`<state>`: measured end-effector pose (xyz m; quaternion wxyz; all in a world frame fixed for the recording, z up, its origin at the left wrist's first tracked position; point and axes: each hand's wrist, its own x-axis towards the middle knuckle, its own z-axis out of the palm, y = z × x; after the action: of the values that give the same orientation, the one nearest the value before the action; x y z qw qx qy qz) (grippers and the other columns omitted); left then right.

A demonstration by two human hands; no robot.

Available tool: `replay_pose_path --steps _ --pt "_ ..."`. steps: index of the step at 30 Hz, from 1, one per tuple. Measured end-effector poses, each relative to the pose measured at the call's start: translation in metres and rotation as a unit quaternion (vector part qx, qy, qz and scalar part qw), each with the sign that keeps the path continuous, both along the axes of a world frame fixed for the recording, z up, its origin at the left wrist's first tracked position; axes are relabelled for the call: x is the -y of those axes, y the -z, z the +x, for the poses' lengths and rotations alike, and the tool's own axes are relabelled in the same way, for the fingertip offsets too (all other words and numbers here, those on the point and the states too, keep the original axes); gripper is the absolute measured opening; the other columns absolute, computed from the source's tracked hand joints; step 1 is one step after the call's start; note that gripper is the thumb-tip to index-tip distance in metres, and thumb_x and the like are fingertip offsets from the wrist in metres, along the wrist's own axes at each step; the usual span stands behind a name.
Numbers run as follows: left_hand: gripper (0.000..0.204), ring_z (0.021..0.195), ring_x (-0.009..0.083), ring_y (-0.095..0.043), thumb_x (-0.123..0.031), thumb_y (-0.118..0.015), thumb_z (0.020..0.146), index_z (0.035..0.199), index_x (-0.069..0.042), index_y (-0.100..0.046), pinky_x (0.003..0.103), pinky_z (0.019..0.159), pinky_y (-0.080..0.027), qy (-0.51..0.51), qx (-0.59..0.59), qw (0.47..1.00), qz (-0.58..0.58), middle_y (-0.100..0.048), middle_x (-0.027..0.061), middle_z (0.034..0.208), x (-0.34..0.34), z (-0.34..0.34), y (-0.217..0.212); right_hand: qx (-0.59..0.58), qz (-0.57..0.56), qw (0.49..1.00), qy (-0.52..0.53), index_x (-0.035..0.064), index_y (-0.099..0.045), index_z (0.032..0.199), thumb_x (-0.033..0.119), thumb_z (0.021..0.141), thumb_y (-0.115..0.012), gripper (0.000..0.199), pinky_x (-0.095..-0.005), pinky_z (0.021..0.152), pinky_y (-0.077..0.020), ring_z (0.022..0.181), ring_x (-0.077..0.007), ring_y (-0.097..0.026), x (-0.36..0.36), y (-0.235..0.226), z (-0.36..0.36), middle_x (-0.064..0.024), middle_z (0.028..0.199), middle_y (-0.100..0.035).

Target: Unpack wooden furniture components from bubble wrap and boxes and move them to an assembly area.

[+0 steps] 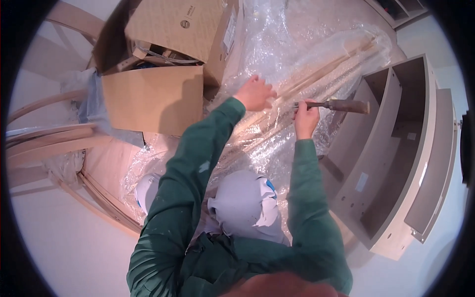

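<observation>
My right hand (307, 120) pinches the metal blade of a chisel (349, 106), whose worn wooden handle points right, toward the open cabinet. The blade's tip lies near my left hand (255, 94), which is over the wrapped strips with its fingers apart and nothing visible in them. Beneath both hands, clear bubble wrap (269, 39) spreads across the floor. Long wooden strips (316, 72) run diagonally inside the wrap, from the lower left to the upper right. Whether my left fingertips touch the wrap I cannot tell.
A large open cardboard box (153, 99) with loose parts inside stands at the left. On the right lies an open shelf cabinet (378, 163). Curved wooden trim (54, 136) and bundled strips (106, 200) are along the left wall. My knees (242, 198) are on the wrap.
</observation>
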<state>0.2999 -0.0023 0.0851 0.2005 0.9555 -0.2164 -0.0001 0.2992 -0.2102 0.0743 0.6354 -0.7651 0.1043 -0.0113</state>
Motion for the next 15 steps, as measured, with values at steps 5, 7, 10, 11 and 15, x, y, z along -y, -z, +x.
replay_pose_path --steps 5,7,10,11,15 --pt "0.019 0.101 0.0208 -0.055 -0.035 -0.061 0.082 0.088 -0.022 -0.073 0.042 0.093 -0.035 0.057 -0.027 0.985 0.163 -0.06 0.0014 0.098 0.012 0.01 -0.003 -0.001 -0.128 0.991 -0.044 -0.005 -0.062 0.086 0.023 0.088 -0.057 0.028 -0.0481 0.07 -0.0481 0.078 -0.0458 -0.061 -0.019 0.092 -0.025 -0.025 0.078 -0.064" --pt "0.018 0.099 0.0202 -0.054 -0.034 -0.06 0.083 0.088 -0.022 -0.073 0.041 0.091 -0.035 0.062 -0.035 0.984 0.161 -0.06 0.0005 0.1 -0.012 0.002 0.003 -0.054 -0.131 0.982 -0.122 -0.0018 -0.064 0.086 0.021 0.088 -0.057 0.024 -0.046 0.071 -0.049 0.081 -0.0422 -0.063 -0.04 0.082 -0.078 -0.0247 0.083 -0.065" --pt "0.017 0.101 0.02 -0.054 -0.032 -0.06 0.082 0.089 -0.022 -0.072 0.041 0.091 -0.036 0.006 -0.016 0.996 0.088 -0.058 -0.0011 0.103 -0.053 -0.005 -0.001 -0.066 -0.098 0.973 -0.198 0.0016 -0.063 0.088 0.02 0.087 -0.058 0.019 -0.0432 0.073 -0.0498 0.08 -0.04 -0.064 -0.051 0.035 -0.133 -0.0229 0.084 -0.065" --pt "0.017 0.105 0.0197 -0.053 -0.029 -0.059 0.082 0.09 -0.021 -0.072 0.041 0.092 -0.036 0.014 -0.008 0.994 0.104 -0.058 -0.0015 0.11 -0.051 -0.004 -0.004 -0.069 -0.056 0.978 -0.188 0.0031 -0.062 0.091 0.017 0.088 -0.058 0.015 -0.039 0.062 -0.0505 0.067 -0.0317 -0.065 -0.04 0.052 -0.131 -0.018 0.077 -0.066" --pt "0.028 0.116 0.0196 -0.053 -0.018 -0.056 0.08 0.106 -0.02 -0.068 0.041 0.097 -0.035 0.077 0.02 0.984 0.157 -0.055 0.0 0.13 -0.029 -0.025 -0.004 -0.039 0.088 0.992 -0.081 0.0022 -0.056 0.097 0.008 0.091 -0.057 0.008 -0.0252 0.043 -0.0454 0.051 -0.0119 -0.056 -0.014 0.015 -0.072 -0.0059 0.069 -0.058"
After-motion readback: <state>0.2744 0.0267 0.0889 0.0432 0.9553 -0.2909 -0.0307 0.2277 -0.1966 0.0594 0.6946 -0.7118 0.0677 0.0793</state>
